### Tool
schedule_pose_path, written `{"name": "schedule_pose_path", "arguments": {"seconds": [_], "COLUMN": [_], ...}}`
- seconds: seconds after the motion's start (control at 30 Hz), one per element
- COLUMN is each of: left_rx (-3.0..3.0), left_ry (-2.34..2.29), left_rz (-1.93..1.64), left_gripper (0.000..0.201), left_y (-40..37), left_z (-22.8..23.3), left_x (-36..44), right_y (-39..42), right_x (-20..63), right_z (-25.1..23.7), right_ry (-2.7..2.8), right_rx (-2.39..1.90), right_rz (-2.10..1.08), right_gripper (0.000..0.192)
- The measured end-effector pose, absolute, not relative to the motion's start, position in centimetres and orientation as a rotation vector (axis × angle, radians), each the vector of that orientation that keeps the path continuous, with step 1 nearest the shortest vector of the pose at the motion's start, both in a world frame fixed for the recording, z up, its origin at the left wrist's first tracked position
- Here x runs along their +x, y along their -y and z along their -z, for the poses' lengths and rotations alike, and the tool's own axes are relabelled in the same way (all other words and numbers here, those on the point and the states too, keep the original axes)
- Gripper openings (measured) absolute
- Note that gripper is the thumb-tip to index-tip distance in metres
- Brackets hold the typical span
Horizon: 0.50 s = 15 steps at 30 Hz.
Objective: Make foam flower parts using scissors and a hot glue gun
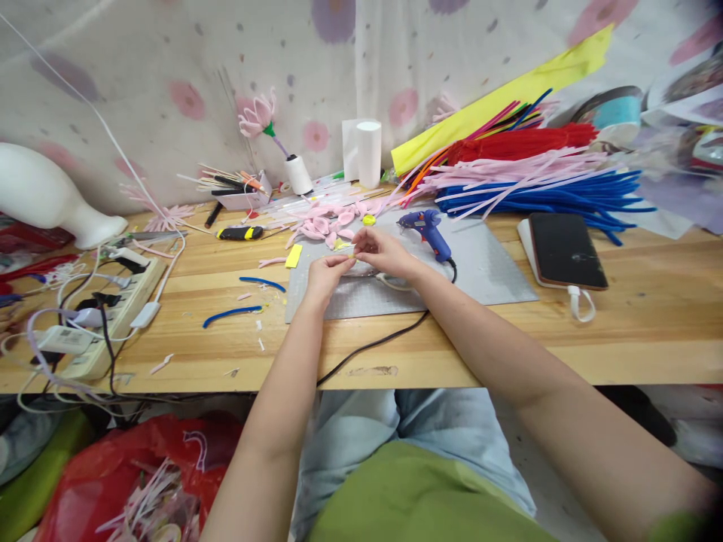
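Over the grey mat (486, 275), my left hand (324, 278) and my right hand (387, 254) meet, thumbs and fingers pinched together. Between the fingertips shows a small yellow piece (355, 257), mostly covered by the fingers. Just behind the hands lie pink fuzzy petals (321, 227) and a small yellow roll (369, 220). A blue glue gun (426, 227) rests on the mat to the right of my right hand. To the left of my left hand is a flat yellow rectangle (293, 256), at the mat's edge.
Bundles of blue (542, 197), pink and red pipe cleaners lie back right. A black phone-like device (568, 250) is at right. A power strip (116, 324) with tangled cables stands left. The glue gun's black cord (376, 342) crosses the table front. A pink flower (260, 114) stands behind.
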<state>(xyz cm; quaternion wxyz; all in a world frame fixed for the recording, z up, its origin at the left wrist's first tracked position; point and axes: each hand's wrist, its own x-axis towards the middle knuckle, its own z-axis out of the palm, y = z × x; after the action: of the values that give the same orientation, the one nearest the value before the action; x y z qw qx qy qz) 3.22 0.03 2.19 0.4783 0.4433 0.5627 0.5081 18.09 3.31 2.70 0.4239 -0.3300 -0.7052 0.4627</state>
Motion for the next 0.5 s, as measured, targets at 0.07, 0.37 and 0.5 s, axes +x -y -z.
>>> {"name": "schedule_pose_path", "arguments": {"seconds": [0.07,0.37,0.5], "left_rx": [1.08,1.111,1.111], "left_ry": [-1.349,-1.292,-1.334], "left_rz": [-1.236,-1.285,-1.295], "left_gripper": [0.028,0.019,0.018], "left_y": [-0.08,-0.22,-0.23], "left_z": [-2.12,-1.81,-1.81], "left_x": [3.12,2.75,3.03], "right_y": [-3.35,-3.69,-3.85], "right_x": [18.09,18.18,18.0], "right_z": [-2.65,-2.15,-1.84], "right_ry": [1.765,1.723,1.72], "right_rx": [-0.837,-0.869,-0.874], "right_rz": [-1.139,-1.108,-1.107], "right_gripper": [0.022,0.023,0.022]}}
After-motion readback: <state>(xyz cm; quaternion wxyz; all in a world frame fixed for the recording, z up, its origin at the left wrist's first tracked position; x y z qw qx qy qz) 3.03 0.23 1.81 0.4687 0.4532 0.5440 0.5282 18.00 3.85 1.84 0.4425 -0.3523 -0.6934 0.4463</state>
